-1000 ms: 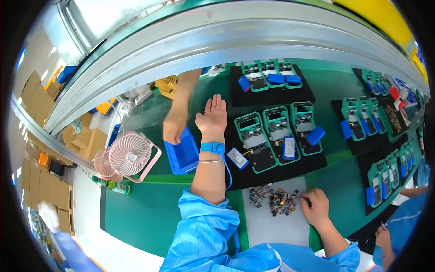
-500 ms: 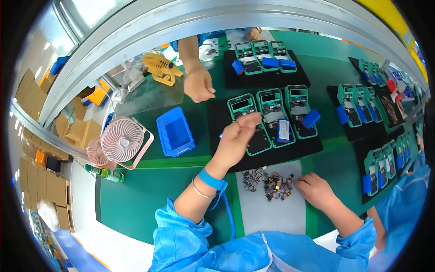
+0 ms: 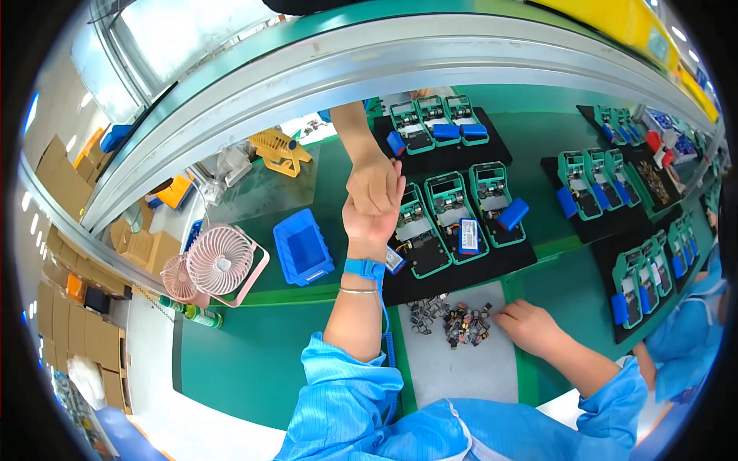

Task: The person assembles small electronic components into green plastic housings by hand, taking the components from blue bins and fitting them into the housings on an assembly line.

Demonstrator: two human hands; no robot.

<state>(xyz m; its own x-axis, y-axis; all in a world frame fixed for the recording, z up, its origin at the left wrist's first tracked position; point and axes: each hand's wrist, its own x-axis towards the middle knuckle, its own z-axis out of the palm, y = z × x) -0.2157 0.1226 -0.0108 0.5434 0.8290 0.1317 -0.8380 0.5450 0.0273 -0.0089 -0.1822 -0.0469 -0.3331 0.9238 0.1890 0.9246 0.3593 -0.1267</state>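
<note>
Swung since the earlier frame from over the green-framed unit [image 3: 423, 230] to palm-up beneath a co-worker's hand [image 3: 372, 184]: left hand [image 3: 367, 225], unfolded; contents, if any, hidden. Right hand [image 3: 528, 326] curled beside the small-parts pile [image 3: 465, 326] on the grey mat [image 3: 453, 376]; cannot tell whether gripping any. Probably light, stiff, easily scattered; pinch singly by the sides. Room over the green tabletop [image 3: 238, 353] leftward; black mat [image 3: 480, 266] edge just beyond.

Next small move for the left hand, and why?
Probably cup the left hand a little, fingers curling up: it is palm up, with a co-worker's hand curled over its palm, so a cup might catch anything let go. Whether that hand holds something is hidden. The right hand, beside the pile of small parts, can likely wait.
</note>
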